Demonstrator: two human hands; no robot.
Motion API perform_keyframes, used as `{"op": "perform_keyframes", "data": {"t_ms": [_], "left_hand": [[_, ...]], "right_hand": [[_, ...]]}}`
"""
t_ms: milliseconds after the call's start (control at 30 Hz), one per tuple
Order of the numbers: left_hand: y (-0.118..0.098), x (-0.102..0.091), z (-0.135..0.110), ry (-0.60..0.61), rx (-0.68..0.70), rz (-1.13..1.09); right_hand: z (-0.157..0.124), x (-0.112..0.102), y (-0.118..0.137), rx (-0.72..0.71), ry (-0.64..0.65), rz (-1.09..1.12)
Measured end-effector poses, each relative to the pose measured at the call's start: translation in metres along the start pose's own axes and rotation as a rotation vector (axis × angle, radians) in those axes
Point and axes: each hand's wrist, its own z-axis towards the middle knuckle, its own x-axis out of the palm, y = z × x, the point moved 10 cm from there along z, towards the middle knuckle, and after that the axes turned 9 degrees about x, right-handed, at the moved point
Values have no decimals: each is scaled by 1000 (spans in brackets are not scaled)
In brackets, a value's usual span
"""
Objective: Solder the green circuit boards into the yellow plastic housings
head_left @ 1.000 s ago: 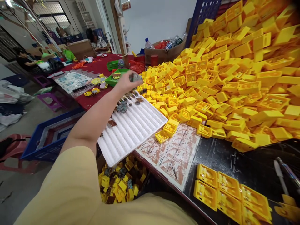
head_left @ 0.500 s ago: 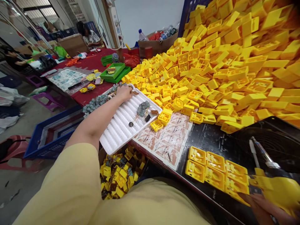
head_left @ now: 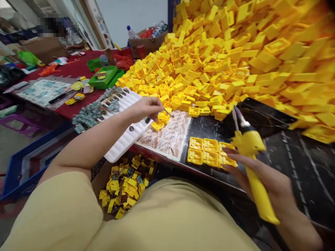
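Observation:
My left hand [head_left: 149,108] is pinched over the right side of a white ribbed tray [head_left: 115,149], beside two yellow plastic cases [head_left: 163,118]. A thin dark bit shows at its fingertips, too small to name. Grey-green circuit boards [head_left: 89,113] with wires heap along the tray's far left side, and a round black part [head_left: 131,128] lies on the tray. In my right hand [head_left: 272,177] is a yellow soldering gun [head_left: 251,141], its metal tip pointing up and away. The fingers of that hand reach to the right end of a two-row block of open yellow cases [head_left: 203,157].
A huge pile of yellow cases [head_left: 209,62] covers the bench's back and right. Below the bench edge stands a box of yellow cases and boards [head_left: 128,188]. Green trays [head_left: 104,78] sit on the red table, a blue crate [head_left: 36,157] at left. Another person is at the back left.
My left hand has moved from the boards at the tray's far end to its right side. The right hand has brought the soldering gun up, its fingers now at the case block. The view has turned right.

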Motion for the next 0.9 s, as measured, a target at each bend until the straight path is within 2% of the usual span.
{"op": "perform_keyframes", "data": {"t_ms": [67, 133, 167, 233, 333, 433, 500, 567, 667, 767, 900], "left_hand": [[-5, 68, -17, 225, -2, -43], [-9, 118, -35, 363, 14, -93], [-10, 135, -43, 408, 21, -125], [-11, 155, -56, 441, 25, -218], [-5, 154, -66, 355, 4, -412], [4, 146, -73, 254, 27, -553], [11, 149, -79, 209, 62, -600], [21, 159, -84, 168, 48, -662], [40, 185, -92, 149, -69, -758], [49, 196, -95, 80, -93, -761], [37, 181, -88, -85, 67, -600]], "right_hand": [[-1, 8, 17, -27, 6, 39], [-3, 17, 30, -44, -4, 95], [-4, 21, 33, -37, -13, 99], [-8, 21, 35, -5, -70, 104], [-16, 11, 30, 75, -147, 117], [-25, 1, 26, 146, -154, 185], [-30, -2, 24, 179, -151, 241], [-34, -4, 22, 200, -156, 289], [-38, -4, 19, 215, -174, 329], [-39, -3, 16, 218, -185, 315], [-41, -2, 13, 216, -185, 266]]}}
